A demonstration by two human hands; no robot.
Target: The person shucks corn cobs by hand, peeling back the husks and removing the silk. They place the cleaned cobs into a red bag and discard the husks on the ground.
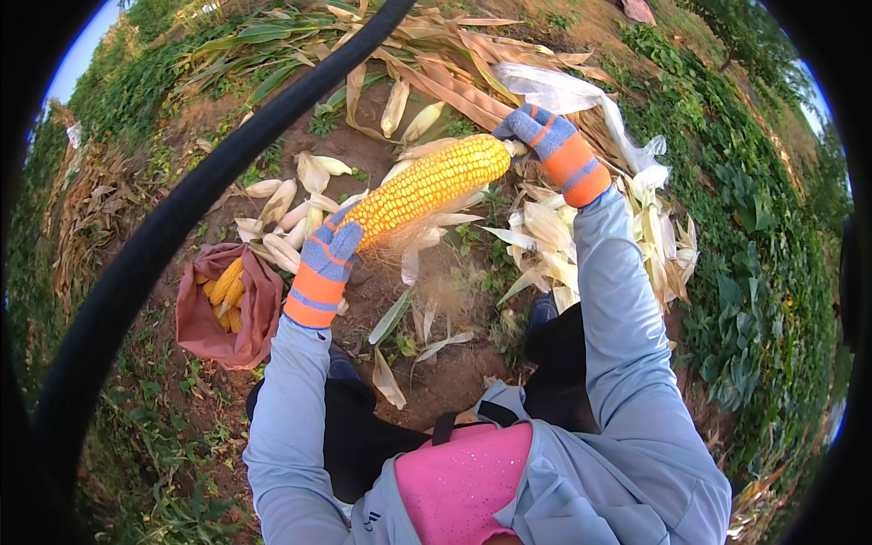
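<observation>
A husked ear of yellow corn [436, 184] spans the gap between my two gloved hands, tilted up to the right. My left hand [330, 248], in a grey and orange knit glove, grips its lower left end. At the upper right, my right hand [545, 139] holds the pale stalk stub of the cob. Brown corn silk [415, 238] hangs along the ear's underside. To the left of my left hand stands a reddish woven sack [262, 306], its mouth wide, with several bare yellow cobs [228, 289] inside.
Ears still in pale husks [283, 214] lie piled beyond my left hand. Stripped husks [545, 235] heap up below my right hand. Dry corn stalks [443, 75] and white plastic sheeting [558, 85] lie farther out. A black cable-like band [204, 163] crosses the view at left.
</observation>
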